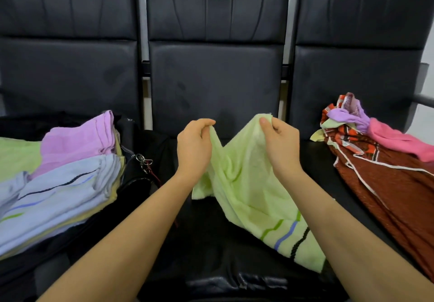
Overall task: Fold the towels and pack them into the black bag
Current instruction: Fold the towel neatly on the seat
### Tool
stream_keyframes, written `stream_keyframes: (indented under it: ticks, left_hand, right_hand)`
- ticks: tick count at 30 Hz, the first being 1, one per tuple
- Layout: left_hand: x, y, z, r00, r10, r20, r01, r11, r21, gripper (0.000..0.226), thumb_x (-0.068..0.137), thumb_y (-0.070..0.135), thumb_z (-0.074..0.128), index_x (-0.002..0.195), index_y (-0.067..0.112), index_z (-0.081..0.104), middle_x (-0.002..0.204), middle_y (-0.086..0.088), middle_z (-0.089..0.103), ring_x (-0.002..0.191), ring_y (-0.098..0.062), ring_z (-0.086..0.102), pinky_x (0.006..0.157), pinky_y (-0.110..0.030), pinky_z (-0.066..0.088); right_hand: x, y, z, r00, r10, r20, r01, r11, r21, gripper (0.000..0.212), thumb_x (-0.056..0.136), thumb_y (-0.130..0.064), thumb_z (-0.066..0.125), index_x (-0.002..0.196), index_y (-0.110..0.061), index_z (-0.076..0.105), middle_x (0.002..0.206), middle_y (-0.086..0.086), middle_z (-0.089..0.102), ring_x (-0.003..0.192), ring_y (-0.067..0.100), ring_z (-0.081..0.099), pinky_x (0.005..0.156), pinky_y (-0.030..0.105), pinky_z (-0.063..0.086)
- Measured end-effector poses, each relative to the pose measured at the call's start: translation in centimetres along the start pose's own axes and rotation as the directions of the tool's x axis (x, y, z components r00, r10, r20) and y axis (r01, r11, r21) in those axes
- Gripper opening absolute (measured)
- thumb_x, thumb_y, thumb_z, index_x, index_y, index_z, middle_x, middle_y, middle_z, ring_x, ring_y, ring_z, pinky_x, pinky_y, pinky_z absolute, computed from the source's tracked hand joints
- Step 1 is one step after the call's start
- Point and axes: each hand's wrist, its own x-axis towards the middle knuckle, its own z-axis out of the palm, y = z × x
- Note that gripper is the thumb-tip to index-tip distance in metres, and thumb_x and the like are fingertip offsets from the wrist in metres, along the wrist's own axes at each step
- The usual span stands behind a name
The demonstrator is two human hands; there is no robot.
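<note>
Black bag [141,179] mostly hidden under folded towels [61,184] on the left seat. Left hand [193,145] and right hand [279,144], raised over the middle seat [211,243], each pinch the light green towel [246,184] top edge; its striped end drapes down, partly behind the right forearm.

The stack of folded towels [58,184] runs off the left edge and hides most of the black bag [131,184] beneath it. The rust-red cloth [387,196] is cut by the right edge, and the right arm covers the green towel [246,184] at its lower corner.
</note>
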Motion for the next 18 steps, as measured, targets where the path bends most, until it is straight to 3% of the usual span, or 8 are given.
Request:
stream_keyframes:
  ticks: [3, 5, 10, 13, 14, 16, 18]
  left_hand:
    - [2.3, 1.2, -0.7, 0.998, -0.032, -0.045, 0.033, 0.999, 0.028, 0.026, 0.099, 0.013, 0.041, 0.106, 0.019, 0.065, 0.079, 0.004, 0.06, 0.068, -0.012, 0.053, 0.06, -0.019, 0.037]
    - [3.8, 2.3, -1.2, 0.998, -0.042, -0.049, 0.043, 0.999, 0.031, 0.027, 0.099, 0.013, 0.038, 0.104, 0.019, 0.064, 0.08, -0.002, 0.059, 0.065, -0.016, 0.046, 0.059, -0.024, 0.034]
    - [6.7, 6.3, -2.4, 0.991, -0.114, -0.068, 0.105, 0.987, -0.123, 0.032, 0.096, 0.006, 0.039, 0.112, 0.016, 0.065, 0.11, -0.003, 0.065, 0.077, -0.012, 0.054, 0.073, -0.023, 0.044]
    - [8.0, 8.4, -3.1, 0.996, -0.089, -0.021, 0.086, 0.989, -0.123, 0.044, 0.087, 0.005, 0.051, 0.13, 0.016, 0.051, 0.135, 0.001, 0.045, 0.113, -0.015, 0.05, 0.095, -0.028, 0.043]
    - [8.1, 8.9, -3.3, 0.999, -0.037, 0.006, 0.037, 0.996, -0.078, 0.049, 0.083, 0.001, 0.051, 0.13, 0.015, 0.047, 0.134, 0.002, 0.038, 0.116, -0.017, 0.046, 0.095, -0.029, 0.043]
    - [8.5, 9.6, -3.6, 0.997, 0.057, 0.054, -0.058, 0.998, 0.031, 0.054, 0.078, -0.006, 0.046, 0.128, 0.013, 0.041, 0.131, -0.001, 0.029, 0.112, -0.02, 0.043, 0.085, -0.028, 0.044]
    - [8.7, 9.7, -4.0, 0.995, 0.045, 0.092, -0.058, 0.989, 0.139, 0.067, 0.083, -0.011, 0.041, 0.144, 0.013, 0.028, 0.145, -0.007, 0.022, 0.12, -0.018, 0.039, 0.08, -0.016, 0.037]
  right_hand:
    - [0.9, -1.7, -0.7, 0.997, -0.057, -0.049, 0.057, 0.998, 0.004, 0.038, 0.093, -0.012, 0.05, 0.061, -0.008, 0.03, 0.059, 0.002, 0.022, 0.051, 0.005, 0.02, 0.047, 0.018, 0.018]
    - [1.6, -2.9, -1.3, 0.994, -0.085, -0.072, 0.086, 0.996, 0.012, 0.034, 0.093, -0.009, 0.049, 0.062, -0.008, 0.033, 0.061, 0.004, 0.024, 0.053, 0.005, 0.021, 0.046, 0.017, 0.019]
    - [3.4, -6.2, -2.7, 0.985, -0.136, -0.11, 0.139, 0.99, 0.028, 0.024, 0.086, -0.005, 0.05, 0.068, -0.004, 0.033, 0.066, 0.006, 0.03, 0.059, 0.009, 0.025, 0.05, 0.021, 0.022]
    - [4.4, -7.6, -3.3, 0.98, -0.154, -0.122, 0.156, 0.988, 0.005, 0.012, 0.084, -0.005, 0.053, 0.078, -0.005, 0.042, 0.073, 0.002, 0.039, 0.063, 0.008, 0.033, 0.057, 0.023, 0.031]
    - [4.7, -8.0, -3.4, 0.98, -0.153, -0.123, 0.153, 0.988, -0.015, 0.007, 0.084, -0.006, 0.053, 0.087, -0.011, 0.049, 0.079, 0.0, 0.044, 0.068, 0.008, 0.039, 0.062, 0.026, 0.035]
    - [5.3, -8.4, -3.7, 0.981, -0.142, -0.132, 0.139, 0.99, -0.033, 0.026, 0.083, -0.006, 0.052, 0.107, -0.013, 0.046, 0.094, 0.0, 0.049, 0.079, 0.011, 0.046, 0.071, 0.029, 0.042]
    - [5.7, -8.6, -3.8, 0.98, -0.136, -0.147, 0.132, 0.991, -0.04, 0.031, 0.084, -0.005, 0.051, 0.105, -0.021, 0.035, 0.092, -0.005, 0.044, 0.074, 0.006, 0.042, 0.067, 0.024, 0.04]
